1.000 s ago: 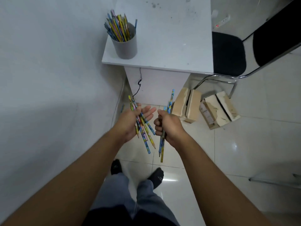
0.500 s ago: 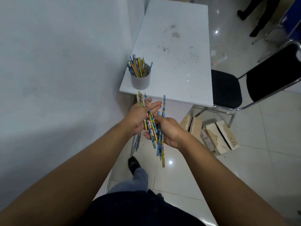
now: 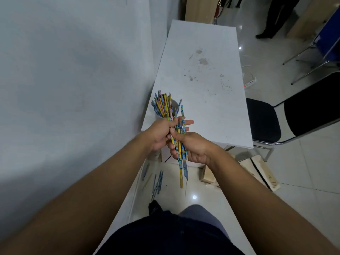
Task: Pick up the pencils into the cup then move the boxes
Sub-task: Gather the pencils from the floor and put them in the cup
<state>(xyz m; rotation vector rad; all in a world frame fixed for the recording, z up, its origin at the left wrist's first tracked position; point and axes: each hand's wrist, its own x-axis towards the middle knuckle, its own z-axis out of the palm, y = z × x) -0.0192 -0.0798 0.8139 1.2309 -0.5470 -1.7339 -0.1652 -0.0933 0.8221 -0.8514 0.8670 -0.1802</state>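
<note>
While both hands meet above the near corner of the counter, they share one bundle of pencils between them. The left hand lies under the upper part of the bundle, its thumb folded over the shafts and its fingertips poking out straight on the far side. The right hand clasps the lower part, thumb laid across the top and fingers curled up from beneath. The bundle runs roughly lengthwise away from the person; its far ends reach up past the left hand toward the cup, and its near ends hang below the right hand over the floor, one yellow pencil sticking out furthest.

The cup stands on the counter's near left corner, close to the wall, just beyond the hands. It is packed with more pencils, which lean and fan toward the left. A few loose pencils lie on the floor beside the wall, below the left forearm.

Two pale boxes rest on the floor to the right of the counter's base: the nearer box is partly hidden by the right wrist, and the farther box lies under the front of a black chair. The counter top shows some dark smudges. A power strip lies on the floor beyond the chair, and a standing person's dark legs show at the top.
</note>
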